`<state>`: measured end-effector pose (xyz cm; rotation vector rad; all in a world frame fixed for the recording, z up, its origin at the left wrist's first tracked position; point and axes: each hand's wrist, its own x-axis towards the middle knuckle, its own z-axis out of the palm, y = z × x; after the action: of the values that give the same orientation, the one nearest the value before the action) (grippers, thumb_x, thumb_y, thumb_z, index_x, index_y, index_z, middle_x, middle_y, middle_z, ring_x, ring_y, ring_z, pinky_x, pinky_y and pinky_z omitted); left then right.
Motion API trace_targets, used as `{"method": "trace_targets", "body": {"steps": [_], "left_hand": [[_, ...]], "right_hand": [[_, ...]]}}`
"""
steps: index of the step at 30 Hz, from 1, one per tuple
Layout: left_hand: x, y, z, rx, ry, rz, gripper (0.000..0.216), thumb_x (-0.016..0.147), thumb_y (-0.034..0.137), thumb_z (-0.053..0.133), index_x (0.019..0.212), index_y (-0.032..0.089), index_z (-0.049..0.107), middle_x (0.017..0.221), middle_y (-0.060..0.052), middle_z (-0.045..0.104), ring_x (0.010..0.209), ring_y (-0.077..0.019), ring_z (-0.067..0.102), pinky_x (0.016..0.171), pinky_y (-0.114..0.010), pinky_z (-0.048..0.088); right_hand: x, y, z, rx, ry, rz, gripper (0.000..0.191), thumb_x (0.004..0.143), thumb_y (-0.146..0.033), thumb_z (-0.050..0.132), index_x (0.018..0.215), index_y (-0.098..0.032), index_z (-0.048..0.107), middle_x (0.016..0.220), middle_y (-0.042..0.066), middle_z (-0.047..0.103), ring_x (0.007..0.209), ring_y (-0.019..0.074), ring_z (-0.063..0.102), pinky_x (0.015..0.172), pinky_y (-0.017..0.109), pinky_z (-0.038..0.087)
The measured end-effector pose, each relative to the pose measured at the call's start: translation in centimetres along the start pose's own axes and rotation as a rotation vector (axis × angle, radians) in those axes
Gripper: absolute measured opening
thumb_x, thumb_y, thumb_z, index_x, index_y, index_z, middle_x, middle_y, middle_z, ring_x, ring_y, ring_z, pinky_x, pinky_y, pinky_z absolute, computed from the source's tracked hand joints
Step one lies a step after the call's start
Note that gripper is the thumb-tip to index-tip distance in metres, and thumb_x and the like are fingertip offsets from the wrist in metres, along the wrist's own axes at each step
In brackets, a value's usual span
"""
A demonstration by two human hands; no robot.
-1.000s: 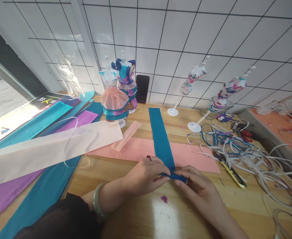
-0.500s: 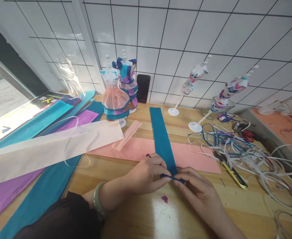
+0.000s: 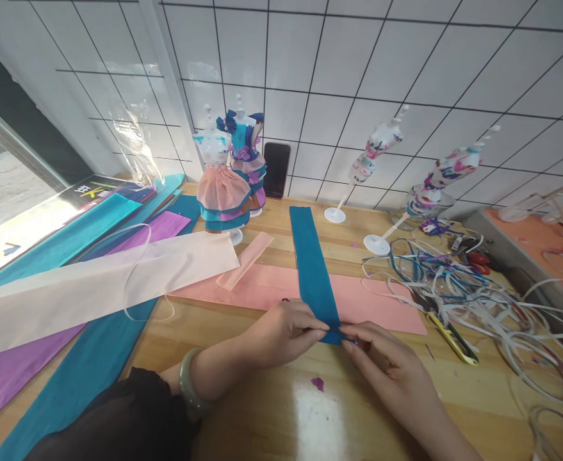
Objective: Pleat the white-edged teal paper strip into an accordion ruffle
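A long teal ribbon strip runs away from me across a pink strip on the wooden table. Its near end is folded, and both hands pinch it there. My left hand, with a green bangle at the wrist, has thumb and forefinger closed on the left side of the fold. At the right corner, my right hand grips with thumb and fingertips. Part of the fold is hidden by the fingers. A small purple scrap lies just in front of the hands.
Left of me lie white, purple and teal strips, with a loose white cord. Two dressed mini mannequins, a phone and two bare-stand mannequins line the tiled wall. A yellow cutter and tangled cords are on the right.
The folded near end of the teal strip has turned flatter toward the table. Both hands have shifted slightly while keeping their pinch on it.
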<state>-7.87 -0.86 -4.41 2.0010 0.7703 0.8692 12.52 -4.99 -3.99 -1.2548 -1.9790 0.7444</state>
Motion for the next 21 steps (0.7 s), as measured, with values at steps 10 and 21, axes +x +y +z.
{"method": "trace_targets", "body": {"steps": [10, 21], "left_hand": [[-0.1, 0.7, -0.2, -0.386, -0.041, -0.334, 0.012, 0.080, 0.021, 0.050, 0.088, 0.014, 0.055, 0.067, 0.001, 0.052, 0.061, -0.0082, 0.047, 0.058, -0.019, 0.038], [0.3, 1.4, -1.1, -0.256, -0.105, -0.304, 0.024, 0.079, 0.012, 0.039, 0.083, 0.015, 0.063, 0.084, -0.003, 0.060, 0.076, -0.0119, 0.052, 0.069, -0.023, 0.040]], "right_hand": [[0.2, -0.7, -0.3, 0.078, -0.140, 0.141, 0.015, 0.090, -0.025, 0.037, 0.086, -0.024, 0.052, 0.081, 0.000, 0.054, 0.075, 0.0131, 0.053, 0.068, 0.022, 0.042], [0.2, -0.3, 0.2, 0.090, -0.121, 0.219, 0.012, 0.086, -0.032, 0.046, 0.091, -0.023, 0.052, 0.092, 0.004, 0.058, 0.087, 0.0165, 0.054, 0.073, 0.024, 0.043]]}}
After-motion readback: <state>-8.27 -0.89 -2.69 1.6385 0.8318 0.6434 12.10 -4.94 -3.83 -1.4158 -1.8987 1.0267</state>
